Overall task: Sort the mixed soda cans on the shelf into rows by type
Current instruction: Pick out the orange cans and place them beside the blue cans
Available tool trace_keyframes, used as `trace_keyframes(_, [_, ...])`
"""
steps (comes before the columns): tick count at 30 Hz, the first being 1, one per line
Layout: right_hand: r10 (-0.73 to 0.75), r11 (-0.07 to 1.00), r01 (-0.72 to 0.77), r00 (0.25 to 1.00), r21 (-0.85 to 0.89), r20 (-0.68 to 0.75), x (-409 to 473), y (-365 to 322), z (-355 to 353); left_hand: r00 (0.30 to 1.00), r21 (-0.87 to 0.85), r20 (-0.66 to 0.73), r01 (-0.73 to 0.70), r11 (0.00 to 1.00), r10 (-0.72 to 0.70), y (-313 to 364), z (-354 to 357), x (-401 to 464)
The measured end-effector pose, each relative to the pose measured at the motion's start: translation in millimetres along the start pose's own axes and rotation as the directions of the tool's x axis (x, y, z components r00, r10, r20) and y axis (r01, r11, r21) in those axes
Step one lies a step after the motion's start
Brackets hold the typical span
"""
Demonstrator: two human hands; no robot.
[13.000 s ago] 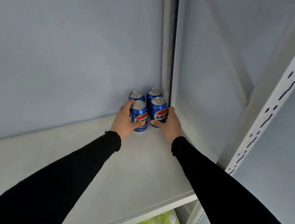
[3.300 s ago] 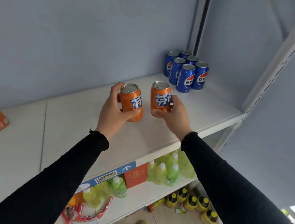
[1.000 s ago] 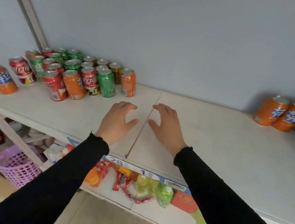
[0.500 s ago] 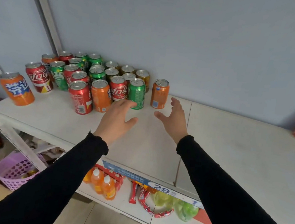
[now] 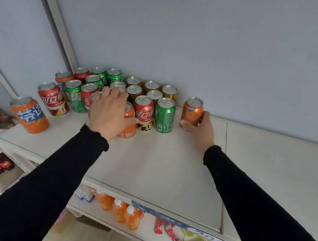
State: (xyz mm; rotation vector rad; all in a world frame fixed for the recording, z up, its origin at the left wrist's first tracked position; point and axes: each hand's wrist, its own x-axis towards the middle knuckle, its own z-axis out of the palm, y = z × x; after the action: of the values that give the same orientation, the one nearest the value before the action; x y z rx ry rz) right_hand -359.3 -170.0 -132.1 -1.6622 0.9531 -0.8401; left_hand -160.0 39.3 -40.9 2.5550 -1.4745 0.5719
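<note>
At the right edge of the mixed cluster, an orange can stands upright on the white shelf, a little apart from its neighbours, with the right hand curled round its lower half, thumb in front. The left hand reaches over the front row and wraps another orange can wedged beside a red cola can and a green can. Both grips look chosen to pull out one flavour at a time. Red, green, gold and orange cans stay jumbled against the grey wall, and a further orange can sits alone at far left.
</note>
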Motion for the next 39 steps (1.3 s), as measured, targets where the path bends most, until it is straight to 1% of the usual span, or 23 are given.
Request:
trace_keyframes(2, [-0.003,1.0,0.002,1.0,-0.025,-0.022,1,-1,1,0.999,0.043,0.049,-0.003,0.999,0.001,-7,6,4])
trace_keyframes(5, [0.011,0.989,-0.017,0.999,-0.149,-0.038,5,-8,1,0.998,0.044,0.058,-0.033,0.998,0.031,-13,10,7])
trace_keyframes(7, [0.028,0.975,-0.039,0.998,-0.218,-0.055,5,-11,1,0.996,0.003,0.067,-0.066,0.998,0.065,-17,10,8])
trace_keyframes(9, [0.034,0.971,-0.047,0.997,-0.233,-0.063,-6,-14,-1,0.989,-0.068,0.082,-0.116,0.991,0.121,-20,7,9])
trace_keyframes(10, [0.035,0.98,-0.041,0.999,-0.193,-0.033,-14,-15,-3,0.984,-0.106,0.091,-0.145,0.984,0.154,-20,5,8])
trace_keyframes(12, [0.061,0.992,-0.049,0.994,-0.118,0.096,-34,-15,-13,0.971,-0.191,0.101,-0.195,0.962,0.217,-18,1,3])
trace_keyframes(15, [0.081,0.991,-0.042,0.944,-0.127,0.321,-67,-16,-35,0.94,-0.332,0.088,-0.284,0.899,0.329,-10,-2,-8])
trace_keyframes(17, [0.102,0.99,-0.05,0.904,-0.132,0.416,-87,-18,-49,0.91,-0.442,0.099,-0.322,0.837,0.402,-3,-3,-14])
trace_keyframes(20, [0.118,0.991,-0.069,0.862,-0.117,0.493,-108,-25,-62,0.861,-0.611,0.141,-0.313,0.727,0.489,6,-2,-19])
trace_keyframes(23, [0.116,0.99,-0.06,0.857,-0.125,0.502,-119,-26,-66,0.822,-0.667,0.142,-0.332,0.667,0.551,11,2,-19])
trace_keyframes(24, [0.124,0.988,-0.067,0.873,-0.137,0.472,-123,-25,-63,0.816,-0.672,0.145,-0.334,0.661,0.56,11,4,-18])
trace_keyframes(25, [0.134,0.986,-0.08,0.904,-0.147,0.406,-128,-25,-55,0.816,-0.676,0.148,-0.329,0.659,0.559,11,5,-19])
trace_keyframes(27, [0.127,0.988,-0.108,0.975,-0.107,0.184,-141,-22,-29,0.831,-0.681,0.16,-0.298,0.669,0.533,10,11,-21])
trace_keyframes(28, [0.113,0.992,-0.109,0.992,-0.066,0.056,-148,-20,-13,0.845,-0.684,0.164,-0.275,0.676,0.509,10,13,-23])
trace_keyframes(30, [0.079,0.995,-0.088,0.984,-0.048,-0.162,-159,-15,17,0.885,-0.702,0.155,-0.214,0.679,0.44,13,17,-30])
trace_keyframes(33, [0.017,0.987,-0.076,0.929,-0.145,-0.37,-162,-10,42,0.935,-0.779,0.133,-0.106,0.617,0.327,24,21,-43])
trace_keyframes(35, [-0.007,0.981,-0.08,0.895,-0.175,-0.446,-159,-10,47,0.96,-0.802,0.088,-0.091,0.591,0.267,31,22,-52])
trace_keyframes(36, [0.002,0.981,-0.09,0.892,-0.172,-0.452,-157,-8,47,0.968,-0.81,0.066,-0.09,0.58,0.242,33,25,-55])
trace_keyframes(39, [0.042,0.993,-0.081,0.922,-0.087,-0.384,-154,-5,35,0.976,-0.857,0.062,-0.054,0.512,0.207,39,30,-58])
